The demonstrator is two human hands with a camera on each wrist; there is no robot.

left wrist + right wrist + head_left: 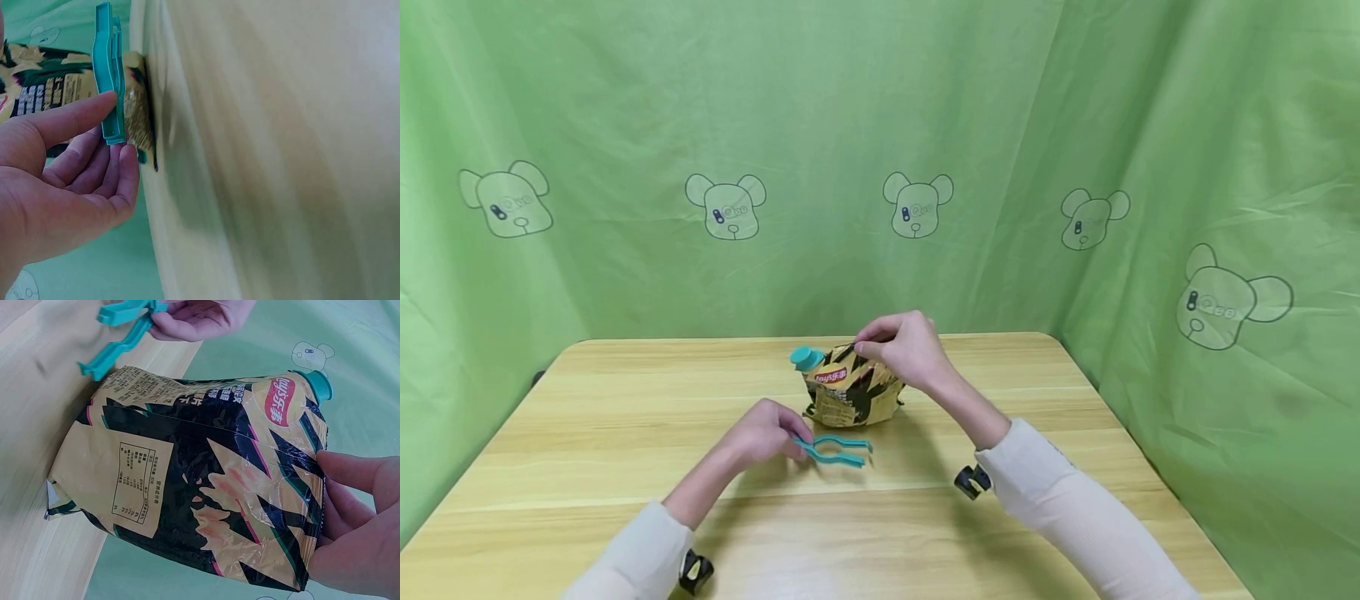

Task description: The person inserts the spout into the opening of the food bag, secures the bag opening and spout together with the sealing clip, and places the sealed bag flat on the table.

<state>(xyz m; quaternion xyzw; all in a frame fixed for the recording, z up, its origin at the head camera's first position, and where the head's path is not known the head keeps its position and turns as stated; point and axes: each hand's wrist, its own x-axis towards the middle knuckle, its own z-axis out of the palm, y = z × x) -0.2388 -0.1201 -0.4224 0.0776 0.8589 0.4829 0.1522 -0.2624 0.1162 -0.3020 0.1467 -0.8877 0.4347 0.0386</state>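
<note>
A gold and black Lay's chip bag [838,406] stands on the table. My right hand [904,346] pinches its top edge; in the right wrist view, the thumb and fingers [350,465] grip that edge from both sides. A teal round cap [806,358] sits at the bag's upper left corner. In front of the bag, my left hand [769,432] holds a teal bag clip [847,459] by one end, its two arms spread apart and pointing right. The left wrist view shows the clip [105,56] between thumb and fingers, overlapping the bag.
The wooden table [625,417] reaches back to a green curtain [820,100] printed with bear heads, which also runs along both sides. Black mounts [972,482] sit at both sleeve cuffs.
</note>
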